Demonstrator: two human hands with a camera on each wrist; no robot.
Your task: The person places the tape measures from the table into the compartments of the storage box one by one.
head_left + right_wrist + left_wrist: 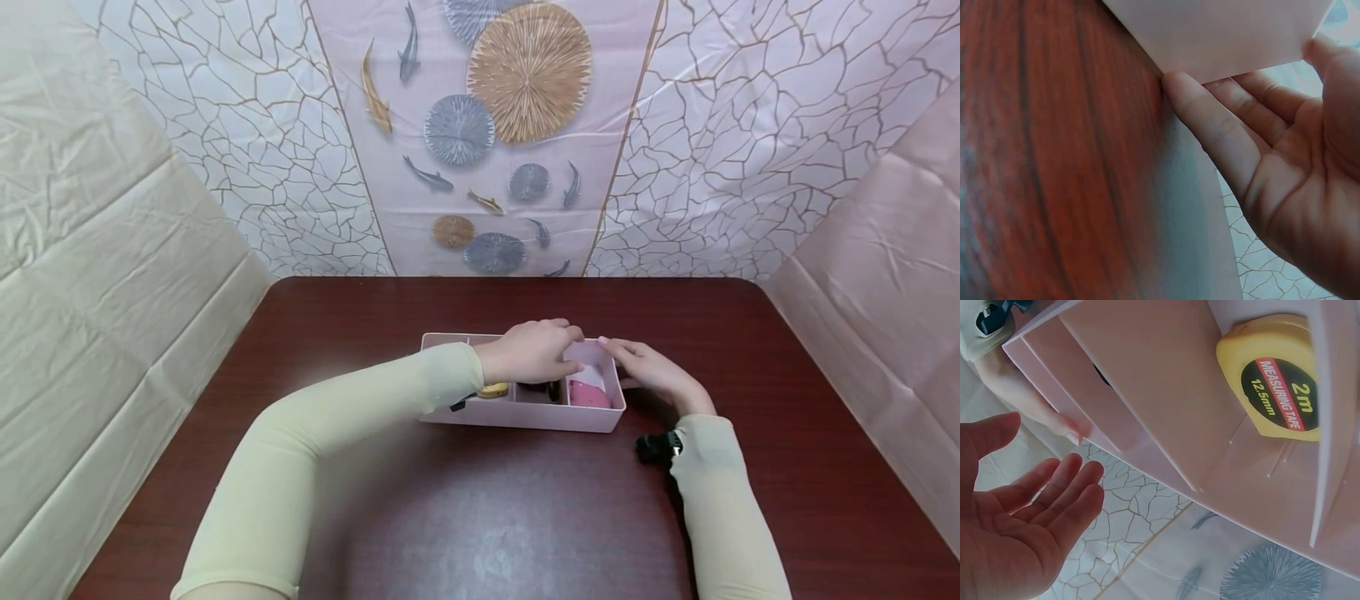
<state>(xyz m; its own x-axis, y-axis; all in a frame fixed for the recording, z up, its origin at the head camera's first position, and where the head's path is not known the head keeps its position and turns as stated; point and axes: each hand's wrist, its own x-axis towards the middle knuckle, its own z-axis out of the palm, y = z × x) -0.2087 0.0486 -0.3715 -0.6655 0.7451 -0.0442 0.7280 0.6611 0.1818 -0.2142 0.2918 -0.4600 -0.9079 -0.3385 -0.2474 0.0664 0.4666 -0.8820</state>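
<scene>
A pale pink divided box (pixel 540 417) sits on the table. My left hand (pixel 534 351) hovers palm down above its right-hand compartments, fingers relaxed and nothing held; the left wrist view shows that hand (pixel 1029 519) with its palm bare. With my right hand (pixel 658 375) I hold the box's right end, one digit on the rim, and in the right wrist view fingertips (pixel 1185 94) touch its corner. A yellow measuring tape (pixel 1275 378) lies in one compartment. Another has a dark object (pixel 553 390), its kind unclear. The rightmost contains something pink (pixel 588 394), partly in view.
The dark red-brown wooden table (pixel 525 517) extends around the box on every side. Patterned cloth (pixel 480 150) hangs behind its far edge, and beige cloth walls (pixel 97 275) flank it. A black wrist camera (pixel 657 448) sits below my right hand.
</scene>
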